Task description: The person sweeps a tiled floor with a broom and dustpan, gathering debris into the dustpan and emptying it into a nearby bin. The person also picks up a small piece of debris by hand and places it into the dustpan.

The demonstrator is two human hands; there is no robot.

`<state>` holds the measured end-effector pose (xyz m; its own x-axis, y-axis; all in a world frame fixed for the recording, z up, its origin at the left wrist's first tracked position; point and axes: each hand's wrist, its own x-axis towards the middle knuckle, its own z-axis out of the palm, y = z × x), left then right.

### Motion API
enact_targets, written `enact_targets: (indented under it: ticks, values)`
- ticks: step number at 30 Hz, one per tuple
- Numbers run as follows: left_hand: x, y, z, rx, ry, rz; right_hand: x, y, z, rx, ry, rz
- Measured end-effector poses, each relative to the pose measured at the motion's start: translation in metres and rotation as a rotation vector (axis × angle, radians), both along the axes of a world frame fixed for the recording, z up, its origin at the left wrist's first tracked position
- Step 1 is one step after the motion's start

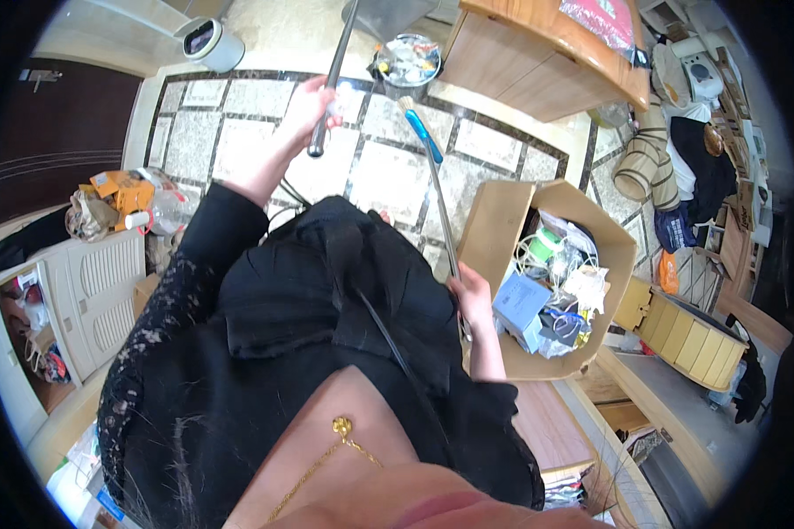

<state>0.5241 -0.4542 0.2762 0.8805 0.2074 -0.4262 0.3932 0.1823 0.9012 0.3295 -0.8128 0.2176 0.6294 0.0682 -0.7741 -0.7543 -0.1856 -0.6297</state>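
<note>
My left hand [302, 119] is raised over the tiled floor, its fingers closed round the lower end of a dark pole [342, 44]. The pole runs up out of the top of the view, so its far end is hidden. Lower down on the right, my right hand [474, 298] grips a thin metal-handled brush [439, 189]. Its blue head [421, 132] with pale bristles points away from me, just short of a bin [408, 75] full of rubbish. Beside my right hand stands an open cardboard box [622, 256] holding a blue box [522, 309], cables and other mixed items.
A wooden cabinet [538, 70] stands at the far right of the bin. A white bucket [223, 53] is at the far left. On the left, bags and bottles sit on a white louvred cabinet [97, 286]. A rolled mat [640, 172] and clutter line the right side.
</note>
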Motion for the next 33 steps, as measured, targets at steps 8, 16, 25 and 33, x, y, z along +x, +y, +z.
enact_targets:
  ticks: [8, 16, 25, 33]
  values:
    - [-0.015, 0.008, -0.014, -0.139, 0.001, 0.019, 0.091, 0.027, 0.097, 0.103, -0.144, 0.159]
    - [-0.037, 0.002, -0.012, -0.141, -0.071, 0.062, 0.210, 0.087, 0.100, 0.089, -0.187, 0.294]
    - [-0.042, 0.030, -0.003, -0.138, -0.113, 0.078, 0.203, 0.064, 0.123, 0.011, -0.172, 0.261]
    - [-0.030, 0.083, -0.005, -0.317, -0.125, 0.120, 0.167, -0.004, 0.123, 0.294, 0.034, -0.040]
